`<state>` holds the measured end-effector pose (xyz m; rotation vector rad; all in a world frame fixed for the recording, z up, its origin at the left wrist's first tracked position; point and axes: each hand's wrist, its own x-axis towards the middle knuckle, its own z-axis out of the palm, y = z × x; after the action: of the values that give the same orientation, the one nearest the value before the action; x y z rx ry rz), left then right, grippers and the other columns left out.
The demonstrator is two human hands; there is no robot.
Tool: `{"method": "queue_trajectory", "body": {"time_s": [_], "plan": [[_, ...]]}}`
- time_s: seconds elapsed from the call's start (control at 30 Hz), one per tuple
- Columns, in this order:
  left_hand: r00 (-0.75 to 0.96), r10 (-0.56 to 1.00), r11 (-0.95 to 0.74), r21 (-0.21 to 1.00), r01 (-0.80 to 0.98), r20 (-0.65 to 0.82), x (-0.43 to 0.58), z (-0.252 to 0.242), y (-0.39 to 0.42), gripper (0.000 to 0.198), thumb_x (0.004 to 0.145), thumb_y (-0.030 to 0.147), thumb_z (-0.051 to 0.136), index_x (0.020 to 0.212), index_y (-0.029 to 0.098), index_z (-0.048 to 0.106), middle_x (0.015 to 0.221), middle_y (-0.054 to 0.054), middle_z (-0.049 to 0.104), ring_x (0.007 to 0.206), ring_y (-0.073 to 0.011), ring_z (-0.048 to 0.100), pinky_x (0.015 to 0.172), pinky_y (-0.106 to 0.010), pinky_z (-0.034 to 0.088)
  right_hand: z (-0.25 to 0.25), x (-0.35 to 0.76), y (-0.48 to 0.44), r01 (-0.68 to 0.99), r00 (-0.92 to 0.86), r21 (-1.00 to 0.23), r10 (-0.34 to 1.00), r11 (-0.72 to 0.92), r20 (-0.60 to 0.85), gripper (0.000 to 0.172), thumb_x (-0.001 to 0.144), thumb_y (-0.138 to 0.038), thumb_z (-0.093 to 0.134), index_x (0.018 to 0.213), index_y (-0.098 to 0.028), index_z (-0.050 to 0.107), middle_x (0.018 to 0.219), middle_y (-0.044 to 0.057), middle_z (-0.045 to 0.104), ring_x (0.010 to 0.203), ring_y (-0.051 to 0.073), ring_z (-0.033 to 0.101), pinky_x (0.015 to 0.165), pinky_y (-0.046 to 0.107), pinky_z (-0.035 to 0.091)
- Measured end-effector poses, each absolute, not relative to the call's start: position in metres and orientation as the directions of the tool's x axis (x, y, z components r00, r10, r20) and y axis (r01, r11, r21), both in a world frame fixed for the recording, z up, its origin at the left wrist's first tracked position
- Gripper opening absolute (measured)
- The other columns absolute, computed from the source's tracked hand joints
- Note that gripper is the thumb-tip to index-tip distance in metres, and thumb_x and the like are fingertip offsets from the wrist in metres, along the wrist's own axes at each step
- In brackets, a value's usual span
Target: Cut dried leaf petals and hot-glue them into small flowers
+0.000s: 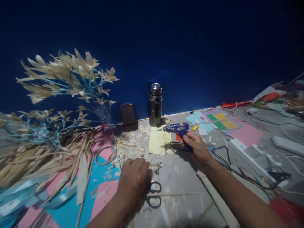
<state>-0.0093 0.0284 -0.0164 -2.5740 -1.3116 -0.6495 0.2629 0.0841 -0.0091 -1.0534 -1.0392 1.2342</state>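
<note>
My right hand (195,146) is wrapped round the handle of a blue hot glue gun (177,128) with an orange trigger. The gun's nozzle points left over a yellow sheet of paper (155,144), and a glue stick (209,122) juts out of its back. My left hand (135,174) rests low over the table with its fingers curled down; whatever they hold, if anything, is hidden. Just right of it lie black-handled scissors (154,204), with a thin wooden stick (178,193) across them. Dry scraps (129,145) are scattered ahead of the left hand.
A dark thermos flask (155,106) and a propped phone (128,117) stand by the blue wall. Husk flowers on blue stems (83,82) rise at left above dry husk strips (59,164), near a tape ring (105,155). A power strip (249,160) and cables lie right.
</note>
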Motion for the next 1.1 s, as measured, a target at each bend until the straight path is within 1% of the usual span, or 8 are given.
{"method": "queue_trajectory", "body": {"time_s": [0.2, 0.3, 0.37, 0.43, 0.53, 0.7, 0.87, 1.1], "plan": [[0.467, 0.791, -0.56, 0.163, 0.812, 0.394, -0.03, -0.019, 0.028, 0.028, 0.092, 0.011, 0.049, 0.072, 0.022, 0.065, 0.07, -0.004, 0.063, 0.066, -0.0218, 0.057, 0.065, -0.035, 0.041, -0.009, 0.286, 0.09, -0.045, 0.299, -0.973, 0.932, 0.227, 0.204, 0.04, 0.081, -0.058, 0.076, 0.084, -0.019, 0.066, 0.072, 0.002, 0.069, 0.063, 0.016, 0.06, 0.063, 0.029, 0.05], [0.498, 0.811, -0.58, 0.308, 0.754, 0.309, -0.034, -0.021, 0.029, 0.027, 0.094, 0.015, 0.048, 0.082, 0.022, 0.071, 0.074, -0.004, 0.069, 0.069, -0.0213, 0.063, 0.065, -0.033, 0.045, -0.003, 0.301, 0.087, 0.38, 0.455, -0.858, 0.737, 0.347, 0.5, 0.035, 0.09, -0.052, 0.067, 0.098, -0.018, 0.072, 0.082, 0.006, 0.073, 0.075, 0.022, 0.066, 0.074, 0.035, 0.052], [0.491, 0.83, -0.557, 0.41, 0.722, 0.264, -0.033, -0.021, 0.031, 0.026, 0.094, 0.018, 0.05, 0.085, 0.023, 0.074, 0.075, -0.005, 0.071, 0.07, -0.0217, 0.065, 0.065, -0.033, 0.047, 0.002, 0.309, 0.086, 0.615, 0.412, -0.713, 0.634, 0.338, 0.655, 0.033, 0.092, -0.048, 0.065, 0.101, -0.018, 0.073, 0.087, 0.008, 0.075, 0.082, 0.025, 0.067, 0.08, 0.038, 0.052], [0.439, 0.867, -0.494, 0.518, 0.698, 0.234, -0.03, -0.021, 0.037, 0.024, 0.094, 0.02, 0.052, 0.087, 0.023, 0.075, 0.079, -0.006, 0.074, 0.073, -0.0224, 0.068, 0.068, -0.034, 0.05, 0.007, 0.313, 0.087, 0.69, 0.305, -0.645, 0.678, 0.327, 0.669, 0.032, 0.092, -0.046, 0.062, 0.101, -0.018, 0.074, 0.09, 0.008, 0.075, 0.085, 0.026, 0.068, 0.083, 0.038, 0.052], [0.349, 0.917, -0.39, 0.601, 0.698, 0.191, -0.017, -0.017, 0.056, 0.021, 0.093, 0.019, 0.055, 0.092, 0.022, 0.076, 0.09, -0.007, 0.078, 0.084, -0.0239, 0.072, 0.075, -0.035, 0.053, 0.007, 0.313, 0.093, 0.655, 0.122, -0.692, 0.861, 0.304, 0.494, 0.034, 0.093, -0.045, 0.057, 0.096, -0.017, 0.075, 0.091, 0.009, 0.076, 0.082, 0.025, 0.068, 0.08, 0.037, 0.052], [0.35, 0.93, -0.366, 0.378, 0.85, 0.113, 0.013, -0.006, 0.097, 0.024, 0.087, 0.007, 0.052, 0.086, 0.019, 0.071, 0.088, -0.006, 0.074, 0.085, -0.0212, 0.068, 0.078, -0.032, 0.049, 0.0, 0.31, 0.103, 0.634, -0.14, -0.722, 0.96, 0.276, 0.243, 0.033, 0.093, -0.041, 0.055, 0.099, -0.016, 0.076, 0.09, 0.008, 0.077, 0.081, 0.025, 0.067, 0.075, 0.034, 0.05], [0.341, 0.935, -0.355, 0.244, 0.903, 0.098, 0.034, -0.007, 0.125, 0.02, 0.089, 0.01, 0.05, 0.087, 0.019, 0.068, 0.09, -0.008, 0.07, 0.086, -0.0236, 0.064, 0.072, -0.032, 0.043, -0.004, 0.311, 0.106, 0.647, -0.167, -0.714, 0.963, 0.268, 0.21, 0.032, 0.092, -0.041, 0.055, 0.09, -0.018, 0.076, 0.082, 0.006, 0.074, 0.075, 0.023, 0.064, 0.071, 0.032, 0.046], [0.385, 0.921, -0.39, 0.133, 0.911, 0.064, 0.053, -0.011, 0.146, 0.023, 0.091, 0.011, 0.048, 0.088, 0.018, 0.07, 0.094, -0.012, 0.07, 0.093, -0.027, 0.065, 0.08, -0.036, 0.043, -0.01, 0.306, 0.107, 0.699, -0.139, -0.67, 0.966, 0.25, 0.216, 0.04, 0.095, -0.044, 0.05, 0.104, -0.016, 0.077, 0.095, 0.01, 0.077, 0.085, 0.027, 0.068, 0.078, 0.035, 0.048]]}}
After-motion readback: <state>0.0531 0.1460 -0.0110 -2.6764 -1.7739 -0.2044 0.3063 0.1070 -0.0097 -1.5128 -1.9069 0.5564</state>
